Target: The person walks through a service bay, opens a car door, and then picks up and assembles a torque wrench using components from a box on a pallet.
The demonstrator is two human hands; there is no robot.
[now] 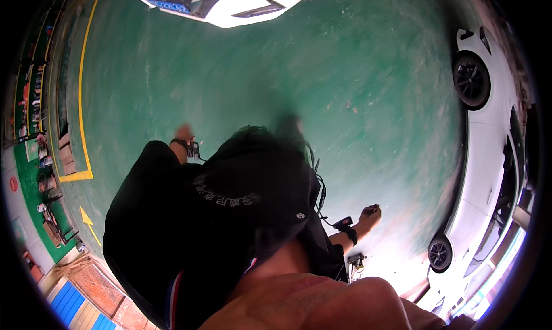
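Blurred skin (322, 301) and a black top (230, 192) over a scuffed green floor (391, 100)

Nearest us, at the lower edge, smooth bare skin looms out of focus. Above it the black top spreads in soft, matte folds, with a curve of pale lettering, a round snap (300, 215) and striped red, white and blue trim (173, 301).

Left of centre we find the left hand (184, 132), blurred, just past the cloth; we cannot tell whether it is open or closed. Lower right of centre, the right hand (369, 217) has curled fingers. A small dark object (373, 208) shows against them, too small for us to identify or to say whether it is gripped. Thin black cables (320, 186) loop beside the top.

The floor is streaked, with a yellow line (80, 88) at left. We see a white car's rounded front (253, 11) at the top and a second white car (486, 163), black-tyred, bending along the right edge.

At upper left, yellow-edged shelves (42, 88) hold rows of small mixed items; brown boxes (66, 158) sit near them, contents hidden from us.
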